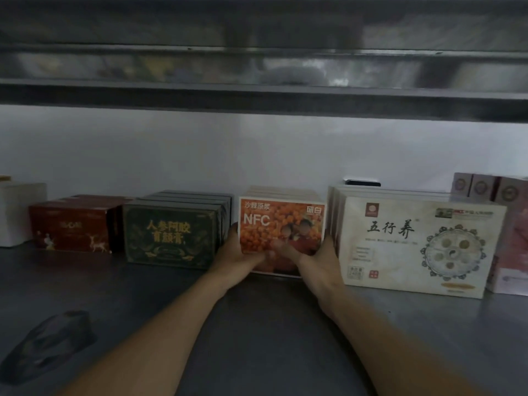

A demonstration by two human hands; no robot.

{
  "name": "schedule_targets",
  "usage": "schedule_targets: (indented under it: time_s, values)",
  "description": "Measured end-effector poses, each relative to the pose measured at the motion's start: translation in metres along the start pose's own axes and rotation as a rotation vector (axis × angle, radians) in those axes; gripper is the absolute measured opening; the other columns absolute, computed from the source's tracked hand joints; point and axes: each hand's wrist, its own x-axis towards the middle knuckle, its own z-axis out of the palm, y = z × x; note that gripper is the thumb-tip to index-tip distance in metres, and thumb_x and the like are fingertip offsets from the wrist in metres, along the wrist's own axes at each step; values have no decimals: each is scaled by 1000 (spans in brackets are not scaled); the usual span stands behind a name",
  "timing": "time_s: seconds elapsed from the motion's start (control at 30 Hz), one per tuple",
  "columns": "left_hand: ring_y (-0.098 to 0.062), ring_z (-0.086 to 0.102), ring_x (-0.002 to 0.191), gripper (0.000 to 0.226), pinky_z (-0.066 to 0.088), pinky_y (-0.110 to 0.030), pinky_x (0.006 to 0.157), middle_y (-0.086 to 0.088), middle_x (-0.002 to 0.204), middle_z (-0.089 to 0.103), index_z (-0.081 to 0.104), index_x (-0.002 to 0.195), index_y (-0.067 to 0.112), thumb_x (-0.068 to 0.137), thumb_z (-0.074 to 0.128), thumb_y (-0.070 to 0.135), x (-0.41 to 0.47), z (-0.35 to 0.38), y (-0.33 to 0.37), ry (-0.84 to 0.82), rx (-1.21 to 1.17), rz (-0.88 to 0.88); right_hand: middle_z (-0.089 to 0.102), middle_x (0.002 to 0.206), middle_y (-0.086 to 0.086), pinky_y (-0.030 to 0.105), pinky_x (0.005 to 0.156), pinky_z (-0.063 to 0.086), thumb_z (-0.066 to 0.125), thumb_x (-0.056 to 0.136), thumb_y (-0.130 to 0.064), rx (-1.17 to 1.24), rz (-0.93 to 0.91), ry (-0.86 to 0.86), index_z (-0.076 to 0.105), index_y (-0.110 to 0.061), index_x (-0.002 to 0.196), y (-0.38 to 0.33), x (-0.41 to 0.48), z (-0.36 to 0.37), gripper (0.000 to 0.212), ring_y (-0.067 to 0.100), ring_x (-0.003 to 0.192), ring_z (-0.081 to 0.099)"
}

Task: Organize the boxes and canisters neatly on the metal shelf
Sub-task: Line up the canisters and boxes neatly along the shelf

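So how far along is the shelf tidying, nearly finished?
Mostly done, it seems. The red boxes, green boxes, cream boxes and pink boxes already stand in front-to-back rows. In hand: the left hand and right hand grip the orange box by its sides, apparently seating it at the front of its row. Left: perhaps the dark object lying on the metal shelf. No canisters show here.
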Motion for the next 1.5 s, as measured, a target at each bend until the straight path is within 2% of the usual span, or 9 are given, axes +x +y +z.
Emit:
schedule_targets:
  time_s: [0.1, 0.2, 0.3, 0.4, 0.6, 0.87, 1.13, 1.27, 1.5]
  values:
    - [-5, 68, 97, 71, 53, -27, 89, 11, 104, 72, 55, 123, 29, 60, 88, 32, 10, 0, -5, -46, -99, 9, 69, 112, -10, 30, 94, 53, 93, 56, -43, 73, -15, -14, 56, -24, 127, 1, 9, 2, 82, 7, 102, 66]
    - [-3, 70, 90, 63, 54, -18, 76, 9, 97, 74, 60, 117, 25, 63, 90, 18, 14, 0, -9, -48, -143, 6, 71, 100, -12, 14, 76, 54, 92, 62, -29, 139, -58, -2, 62, -23, 118, 2, 15, 1, 64, -2, 88, 67]
    - [-8, 71, 90, 59, 56, -22, 76, 7, 95, 75, 62, 113, 23, 61, 90, 14, 16, 1, -11, -43, -164, -2, 75, 99, -7, 27, 82, 58, 94, 58, -32, 151, -49, -10, 65, -22, 116, 5, 19, 3, 65, 5, 89, 71]
    - [-8, 70, 94, 68, 56, -33, 88, 9, 98, 75, 62, 114, 28, 53, 91, 29, 18, 1, -13, -58, -144, -13, 75, 101, -6, 37, 89, 58, 95, 53, -39, 145, -31, -16, 65, -22, 117, 7, 22, 4, 73, 11, 94, 71]
    - [-7, 70, 95, 79, 55, -39, 92, 12, 100, 74, 61, 115, 32, 42, 87, 46, 16, 2, -12, -44, -116, -7, 73, 105, -6, 38, 91, 57, 92, 59, -34, 154, -19, -44, 63, -22, 121, 5, 22, 2, 69, 14, 99, 69]
    - [-3, 69, 88, 56, 53, -19, 75, 9, 94, 74, 60, 111, 28, 63, 89, 20, 11, 2, -6, -19, -109, -7, 75, 103, -5, 39, 88, 59, 95, 58, -25, 133, -35, -23, 62, -21, 121, 8, 23, 2, 71, 12, 96, 72]
    - [-8, 69, 93, 56, 54, -31, 86, 10, 98, 74, 63, 112, 29, 61, 87, 29, 9, 0, -12, -28, -56, -35, 69, 115, -5, 28, 94, 52, 86, 74, -32, -139, -10, -12, 57, -18, 127, 4, 9, -4, 62, 14, 106, 66]
    - [-14, 66, 97, 51, 49, -26, 83, 9, 103, 68, 60, 113, 16, 70, 86, 23, -6, -1, -5, 83, 72, -70, 70, 111, 5, 17, 77, 42, 73, 87, -20, -439, -114, 54, 63, -11, 119, -5, -11, -21, 35, 22, 103, 66]
    - [-37, 63, 99, 51, 47, -33, 71, -19, 109, 65, 51, 112, 1, 80, 76, 31, -44, 12, 18, 255, 450, -101, 72, 100, 5, 31, 82, 53, 74, 85, -25, -675, -240, 188, 64, -12, 110, -7, -47, -89, 30, 23, 93, 67]
